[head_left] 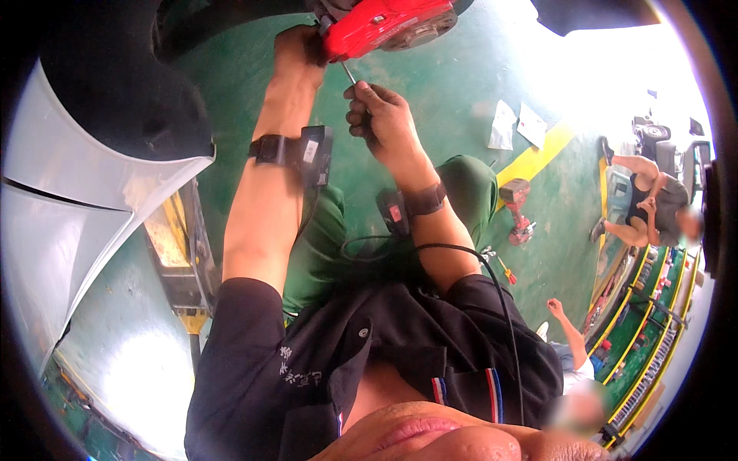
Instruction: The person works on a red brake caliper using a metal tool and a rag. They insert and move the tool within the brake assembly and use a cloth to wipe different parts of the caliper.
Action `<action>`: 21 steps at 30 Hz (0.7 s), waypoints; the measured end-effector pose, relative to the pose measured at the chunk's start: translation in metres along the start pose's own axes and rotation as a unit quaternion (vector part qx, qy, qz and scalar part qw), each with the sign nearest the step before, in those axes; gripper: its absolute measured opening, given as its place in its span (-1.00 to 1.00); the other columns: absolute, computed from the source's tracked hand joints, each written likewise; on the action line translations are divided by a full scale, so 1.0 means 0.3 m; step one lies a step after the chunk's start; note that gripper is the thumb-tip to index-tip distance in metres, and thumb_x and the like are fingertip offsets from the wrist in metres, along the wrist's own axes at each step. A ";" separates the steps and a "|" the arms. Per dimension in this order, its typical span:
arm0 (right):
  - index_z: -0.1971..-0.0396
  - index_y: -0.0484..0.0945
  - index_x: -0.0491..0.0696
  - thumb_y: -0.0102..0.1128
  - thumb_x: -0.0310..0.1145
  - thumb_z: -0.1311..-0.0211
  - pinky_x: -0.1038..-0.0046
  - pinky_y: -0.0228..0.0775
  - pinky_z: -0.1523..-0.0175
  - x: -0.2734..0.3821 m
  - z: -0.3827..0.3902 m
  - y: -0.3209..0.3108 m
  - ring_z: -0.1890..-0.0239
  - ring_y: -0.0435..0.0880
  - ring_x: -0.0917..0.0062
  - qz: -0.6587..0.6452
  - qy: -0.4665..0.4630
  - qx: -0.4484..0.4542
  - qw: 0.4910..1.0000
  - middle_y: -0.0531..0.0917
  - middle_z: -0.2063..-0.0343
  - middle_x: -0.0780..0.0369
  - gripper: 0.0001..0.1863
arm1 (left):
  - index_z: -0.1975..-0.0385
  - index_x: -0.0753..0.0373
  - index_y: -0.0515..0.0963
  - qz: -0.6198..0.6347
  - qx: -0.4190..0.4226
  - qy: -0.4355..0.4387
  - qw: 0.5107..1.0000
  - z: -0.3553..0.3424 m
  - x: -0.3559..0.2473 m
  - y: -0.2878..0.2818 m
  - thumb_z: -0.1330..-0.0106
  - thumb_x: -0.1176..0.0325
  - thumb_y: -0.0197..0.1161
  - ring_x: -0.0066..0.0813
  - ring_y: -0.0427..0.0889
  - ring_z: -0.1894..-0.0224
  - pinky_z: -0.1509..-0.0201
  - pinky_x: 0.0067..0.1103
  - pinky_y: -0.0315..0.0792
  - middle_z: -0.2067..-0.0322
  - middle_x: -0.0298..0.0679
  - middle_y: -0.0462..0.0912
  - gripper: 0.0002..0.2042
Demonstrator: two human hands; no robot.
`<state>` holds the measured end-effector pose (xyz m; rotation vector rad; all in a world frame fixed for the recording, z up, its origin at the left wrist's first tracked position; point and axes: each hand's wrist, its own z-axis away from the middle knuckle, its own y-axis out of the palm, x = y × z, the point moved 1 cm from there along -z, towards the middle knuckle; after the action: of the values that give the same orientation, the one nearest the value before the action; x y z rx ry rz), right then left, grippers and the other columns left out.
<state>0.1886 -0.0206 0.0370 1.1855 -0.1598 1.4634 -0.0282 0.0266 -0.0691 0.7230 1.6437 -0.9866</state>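
Observation:
A red brake caliper hangs at the top of the head view, fixed to the wheel hub of a car. My left hand is raised against its left side, with the fingers hidden behind dark parts. Below the caliper, my right hand is closed, thumb on top, around a thin metal rod-shaped tool. The tool's upper end meets the caliper's lower edge; its grip end is hidden in my fist. Small black devices are strapped to my left wrist and right wrist.
A pale car body with a dark wheel arch curves along the left, beside a lift arm. On the green floor lie a cordless impact wrench, a screwdriver and a plastic bag. Two people and parts racks are at right.

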 end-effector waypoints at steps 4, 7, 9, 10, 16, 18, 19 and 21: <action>0.27 0.52 -0.26 0.08 -0.25 -0.44 0.45 0.38 0.51 -0.004 0.012 0.019 0.61 0.57 0.50 0.142 -0.082 -0.042 0.986 0.55 0.56 0.24 -0.69 | 0.23 0.31 0.58 0.480 0.028 -0.152 0.864 -0.008 0.048 0.009 -0.28 0.35 0.08 -0.19 0.68 0.18 0.12 -0.25 0.56 0.23 -0.04 0.70 -0.79; 0.24 0.52 -0.22 0.08 -0.23 -0.42 0.38 0.45 0.45 -0.007 0.024 0.037 0.53 0.67 0.40 0.283 -0.182 -0.090 0.938 0.61 0.57 0.17 -0.70 | 0.42 0.26 0.51 0.553 0.021 -0.240 0.798 0.004 -0.120 -0.022 -0.17 0.42 0.12 -0.29 0.58 0.38 0.26 -0.34 0.48 0.44 -0.14 0.60 -0.92; 0.22 0.54 -0.15 0.09 -0.21 -0.40 0.28 0.48 0.40 -0.019 0.023 0.020 0.49 0.72 0.27 0.414 -0.267 -0.113 0.863 0.66 0.56 0.09 -0.72 | 0.45 0.25 0.50 0.565 0.048 -0.267 0.779 -0.008 -0.098 -0.045 -0.14 0.44 0.12 -0.28 0.57 0.40 0.26 -0.34 0.48 0.47 -0.16 0.58 -0.95; 0.21 0.55 -0.10 0.10 -0.20 -0.38 0.23 0.48 0.38 -0.019 0.031 0.034 0.48 0.71 0.21 0.487 -0.282 -0.125 0.817 0.66 0.56 0.06 -0.74 | 0.40 0.27 0.51 0.573 0.074 -0.262 0.773 -0.038 -0.013 -0.077 -0.16 0.43 0.12 -0.23 0.61 0.32 0.18 -0.28 0.52 0.40 -0.11 0.61 -0.91; 0.20 0.62 0.12 0.10 -0.11 -0.33 0.08 0.45 0.34 0.022 0.056 0.055 0.45 0.64 0.01 0.640 -0.287 -0.186 0.688 0.66 0.56 0.05 -0.78 | 0.33 0.27 0.55 0.495 0.084 -0.288 0.815 -0.008 -0.095 -0.096 -0.19 0.38 0.15 -0.21 0.62 0.20 0.07 -0.29 0.54 0.28 -0.09 0.65 -0.86; 0.18 0.65 0.15 0.10 -0.06 -0.34 0.15 0.45 0.34 0.026 0.058 0.056 0.46 0.65 0.07 0.660 -0.281 -0.194 0.669 0.65 0.60 0.09 -0.75 | 0.33 0.26 0.57 0.496 0.096 -0.287 0.814 -0.004 -0.107 -0.108 -0.19 0.36 0.18 -0.24 0.62 0.20 0.08 -0.33 0.53 0.28 -0.12 0.65 -0.86; 0.19 0.65 0.15 0.10 -0.05 -0.34 0.15 0.45 0.34 0.030 0.061 0.058 0.46 0.66 0.07 0.672 -0.276 -0.196 0.658 0.65 0.60 0.09 -0.74 | 0.33 0.26 0.58 0.501 0.106 -0.287 0.810 -0.006 -0.097 -0.113 -0.18 0.35 0.21 -0.26 0.61 0.21 0.10 -0.35 0.52 0.29 -0.14 0.65 -0.85; 0.21 0.66 0.15 0.09 -0.03 -0.33 0.15 0.46 0.34 0.041 0.067 0.067 0.46 0.66 0.08 0.696 -0.264 -0.200 0.637 0.65 0.61 0.10 -0.73 | 0.34 0.24 0.60 0.458 0.111 -0.287 0.834 -0.020 -0.064 -0.132 -0.16 0.32 0.26 -0.31 0.61 0.24 0.14 -0.38 0.51 0.33 -0.18 0.66 -0.85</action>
<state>0.1862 -0.0322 0.0654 1.0081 -2.1026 2.0460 -0.0590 0.0131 -0.0400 1.0905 0.5149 -0.5773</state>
